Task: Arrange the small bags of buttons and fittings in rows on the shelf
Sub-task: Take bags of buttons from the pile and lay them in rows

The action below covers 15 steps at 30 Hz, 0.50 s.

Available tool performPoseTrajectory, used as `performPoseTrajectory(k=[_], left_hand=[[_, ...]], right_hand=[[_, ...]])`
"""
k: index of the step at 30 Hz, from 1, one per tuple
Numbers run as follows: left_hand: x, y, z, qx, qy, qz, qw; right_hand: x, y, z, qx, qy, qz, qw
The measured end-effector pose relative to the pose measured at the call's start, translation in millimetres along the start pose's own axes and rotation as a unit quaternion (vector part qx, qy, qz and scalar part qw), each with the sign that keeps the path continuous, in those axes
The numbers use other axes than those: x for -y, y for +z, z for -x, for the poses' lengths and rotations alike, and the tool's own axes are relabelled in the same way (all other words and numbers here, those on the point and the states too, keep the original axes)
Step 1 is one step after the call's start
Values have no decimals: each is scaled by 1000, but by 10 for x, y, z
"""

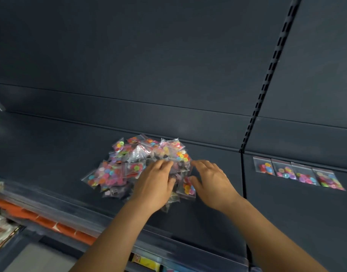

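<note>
On the dark shelf [51,146], a bag pile [129,165] lies under both hands: left hand [155,185] and right hand [211,183], fingers loosely spread, touching bags. Four bags [298,173] form a row further right.

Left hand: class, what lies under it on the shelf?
The left hand rests on the pile of button bags, covering several. Dark bags show at its edges; what they hold cannot be made out.

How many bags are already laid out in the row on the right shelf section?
4, side by side along the back of the right shelf: bags. The rest sit in the pile.
</note>
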<state>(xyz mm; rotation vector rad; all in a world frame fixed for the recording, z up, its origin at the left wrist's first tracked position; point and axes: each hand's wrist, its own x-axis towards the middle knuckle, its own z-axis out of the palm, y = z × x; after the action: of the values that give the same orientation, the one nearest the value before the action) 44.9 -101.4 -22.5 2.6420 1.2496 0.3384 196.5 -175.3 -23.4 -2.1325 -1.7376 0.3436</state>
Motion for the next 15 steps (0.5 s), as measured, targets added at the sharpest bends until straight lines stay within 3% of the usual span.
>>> performPoseTrajectory(k=[8, 15], left_hand=[[190, 17, -489, 1, 43, 14, 999], [364, 125, -930, 44, 15, 21, 999]], right_hand=[[25, 200, -535, -10, 73, -26, 997], [-35, 306, -875, -34, 124, -51, 990]])
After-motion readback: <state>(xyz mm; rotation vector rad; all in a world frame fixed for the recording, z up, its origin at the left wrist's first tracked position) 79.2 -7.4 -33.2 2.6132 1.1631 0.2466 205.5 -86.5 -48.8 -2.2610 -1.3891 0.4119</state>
